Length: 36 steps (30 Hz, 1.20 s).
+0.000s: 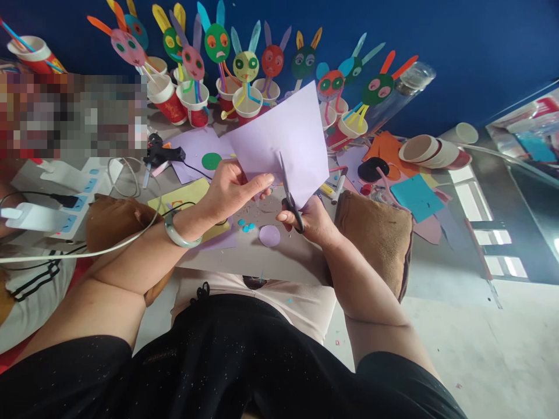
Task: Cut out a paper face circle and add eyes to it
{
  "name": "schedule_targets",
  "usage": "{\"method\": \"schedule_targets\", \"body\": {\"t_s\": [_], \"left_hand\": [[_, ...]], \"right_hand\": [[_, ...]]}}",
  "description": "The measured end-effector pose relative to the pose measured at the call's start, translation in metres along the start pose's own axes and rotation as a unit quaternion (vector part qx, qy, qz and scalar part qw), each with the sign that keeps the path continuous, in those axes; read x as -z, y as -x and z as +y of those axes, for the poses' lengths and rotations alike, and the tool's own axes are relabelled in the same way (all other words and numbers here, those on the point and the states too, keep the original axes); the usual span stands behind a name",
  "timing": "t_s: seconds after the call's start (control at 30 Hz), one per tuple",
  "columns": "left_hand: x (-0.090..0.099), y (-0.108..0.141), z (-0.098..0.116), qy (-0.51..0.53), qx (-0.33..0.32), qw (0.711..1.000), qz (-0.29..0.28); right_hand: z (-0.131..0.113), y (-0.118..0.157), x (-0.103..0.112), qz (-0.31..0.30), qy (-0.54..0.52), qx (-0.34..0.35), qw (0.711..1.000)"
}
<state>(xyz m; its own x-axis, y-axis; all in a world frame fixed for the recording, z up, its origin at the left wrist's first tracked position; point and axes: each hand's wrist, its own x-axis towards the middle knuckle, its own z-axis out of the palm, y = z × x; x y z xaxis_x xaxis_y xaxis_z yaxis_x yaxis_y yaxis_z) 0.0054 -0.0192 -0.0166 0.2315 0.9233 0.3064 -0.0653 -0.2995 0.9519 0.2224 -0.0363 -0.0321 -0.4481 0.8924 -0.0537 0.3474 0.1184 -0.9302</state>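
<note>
A sheet of lilac paper [262, 137] is held up over the table, its lower left edge pinched in my left hand [231, 195]. My right hand [312, 224] grips the black handles of a pair of scissors [288, 189]. The scissors' blades point upward and lie against the lower part of the sheet; whether they have cut into it I cannot tell. Below my hands, a lilac paper circle [269, 235] and several small blue paper dots [247, 227] rest on the table. A green paper circle [212, 161] lies on another lilac sheet [190, 154] to the left.
Paper cups [248, 105] with colourful long-eared paper figures line the back. A black glue gun [163, 152] and a white power strip [82, 201] with cables are at left. Brown cushions [373, 238] flank the seat. Stacked cups [432, 152] and blue paper [416, 198] lie at right.
</note>
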Motion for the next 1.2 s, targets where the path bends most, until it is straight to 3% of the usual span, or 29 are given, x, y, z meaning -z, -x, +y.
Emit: {"method": "schedule_targets", "body": {"t_s": [0.27,0.43,0.63,0.83,1.2], "left_hand": [[0.0,-0.002,-0.001,-0.039,-0.053,0.997,0.037],[0.003,-0.004,-0.004,-0.077,-0.058,0.995,0.02],[0.006,-0.004,-0.013,-0.082,-0.074,0.993,0.04],[0.006,-0.004,-0.008,-0.113,-0.083,0.988,0.067],[0.006,-0.001,0.001,-0.12,-0.062,0.991,-0.004]], "right_hand": [[-0.001,0.0,0.001,-0.011,0.005,0.01,1.0],[0.0,-0.002,0.001,-0.018,0.02,-0.007,1.0],[-0.001,-0.001,0.004,-0.038,0.047,-0.016,0.998],[-0.006,0.0,0.003,-0.024,0.026,-0.017,0.999],[-0.008,-0.002,0.003,-0.039,-0.016,0.007,0.999]]}}
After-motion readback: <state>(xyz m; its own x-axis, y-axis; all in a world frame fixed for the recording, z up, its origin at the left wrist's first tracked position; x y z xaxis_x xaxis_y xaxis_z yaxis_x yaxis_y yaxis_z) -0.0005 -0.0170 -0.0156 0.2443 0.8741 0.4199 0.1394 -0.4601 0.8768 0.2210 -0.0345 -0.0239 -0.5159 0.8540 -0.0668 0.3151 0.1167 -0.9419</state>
